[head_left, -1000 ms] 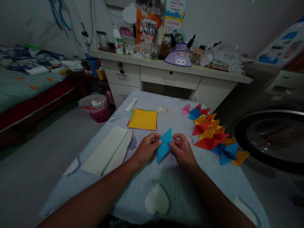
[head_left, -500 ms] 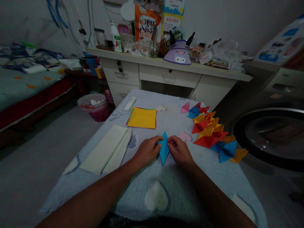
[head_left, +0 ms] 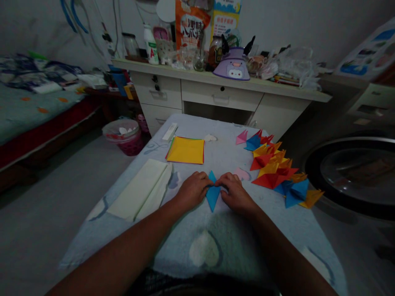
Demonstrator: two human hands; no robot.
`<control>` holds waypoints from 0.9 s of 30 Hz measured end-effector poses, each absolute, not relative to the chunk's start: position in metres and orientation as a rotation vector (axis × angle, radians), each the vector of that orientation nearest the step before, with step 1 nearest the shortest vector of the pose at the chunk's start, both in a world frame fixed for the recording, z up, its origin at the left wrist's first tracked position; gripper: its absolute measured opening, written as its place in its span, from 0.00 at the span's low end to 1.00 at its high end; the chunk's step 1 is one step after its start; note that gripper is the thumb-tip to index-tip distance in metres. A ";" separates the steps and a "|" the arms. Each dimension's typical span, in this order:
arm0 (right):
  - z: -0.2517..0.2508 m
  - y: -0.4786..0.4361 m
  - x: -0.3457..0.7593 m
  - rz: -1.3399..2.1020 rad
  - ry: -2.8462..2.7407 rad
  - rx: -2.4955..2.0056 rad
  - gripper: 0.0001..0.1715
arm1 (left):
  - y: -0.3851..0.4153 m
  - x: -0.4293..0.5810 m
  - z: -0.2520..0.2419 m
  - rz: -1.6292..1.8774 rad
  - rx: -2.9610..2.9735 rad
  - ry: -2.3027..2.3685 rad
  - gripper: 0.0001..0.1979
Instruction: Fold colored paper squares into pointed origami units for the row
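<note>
A blue folded origami paper [head_left: 212,198], shaped like a narrow diamond, lies on the cloth-covered table between my hands, one point toward me. My left hand [head_left: 195,189] grips its left edge, thumb and fingers closed. From the right, my right hand [head_left: 233,191] pinches the paper near its middle; its fingertips partly cover the surface. Beyond my left hand sits a stack of square paper [head_left: 186,150], yellow on top. Several folded paper cranes [head_left: 274,176] in red, yellow, orange, blue and pink stand in rows to the right.
A folded pale cloth or paper [head_left: 138,189] lies on the table's left side, with a small white box [head_left: 170,131] behind it. A cluttered desk [head_left: 200,80] stands beyond the table. On the floor left is a pink bin [head_left: 129,142]; a washing machine [head_left: 354,172] is at right.
My right fingertips have moved left across the blue paper, from its right edge to its upper middle. My left hand keeps its hold. The whole view has shifted slightly.
</note>
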State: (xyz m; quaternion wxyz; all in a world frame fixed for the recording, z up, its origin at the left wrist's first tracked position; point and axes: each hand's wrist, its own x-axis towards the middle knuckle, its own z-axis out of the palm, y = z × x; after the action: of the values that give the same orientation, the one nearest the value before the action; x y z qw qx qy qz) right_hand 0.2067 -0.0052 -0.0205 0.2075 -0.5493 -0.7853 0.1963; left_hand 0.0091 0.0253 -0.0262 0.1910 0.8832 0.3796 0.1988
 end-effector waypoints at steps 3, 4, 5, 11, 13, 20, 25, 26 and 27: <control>-0.017 -0.007 0.209 0.570 -2.226 -1.493 0.21 | 0.028 0.009 -0.027 0.536 2.487 1.008 0.14; -0.017 -0.007 0.210 0.577 -2.231 -1.483 0.20 | 0.029 0.008 -0.027 0.536 2.481 1.000 0.14; -0.017 -0.007 0.210 0.584 -2.235 -1.475 0.19 | 0.029 0.008 -0.026 0.537 2.472 0.994 0.14; -0.017 -0.007 0.213 0.611 -2.240 -1.449 0.17 | 0.030 0.007 -0.025 0.554 2.417 0.969 0.14; -0.017 -0.006 0.214 0.615 -2.237 -1.436 0.15 | 0.032 0.006 -0.025 0.550 2.405 0.953 0.16; -0.020 -0.003 0.213 0.601 -2.165 -1.438 0.07 | 0.032 0.000 -0.019 0.515 2.411 0.893 0.14; -0.027 0.000 0.206 0.513 -2.094 -1.533 0.08 | 0.032 0.006 -0.022 0.534 2.386 1.043 0.08; -0.028 0.000 0.204 0.491 -2.084 -1.556 0.08 | 0.032 0.008 -0.023 0.533 2.374 1.079 0.08; -0.029 0.000 0.202 0.470 -2.075 -1.582 0.08 | 0.032 0.009 -0.025 0.539 2.361 1.115 0.07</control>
State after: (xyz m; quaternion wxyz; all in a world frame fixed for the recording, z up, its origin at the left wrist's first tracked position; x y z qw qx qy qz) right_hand 0.2022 0.0000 -0.0292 0.2429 -0.5789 -0.7592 0.1719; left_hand 0.0089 0.0322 -0.0246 0.2354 0.8607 0.4064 0.1964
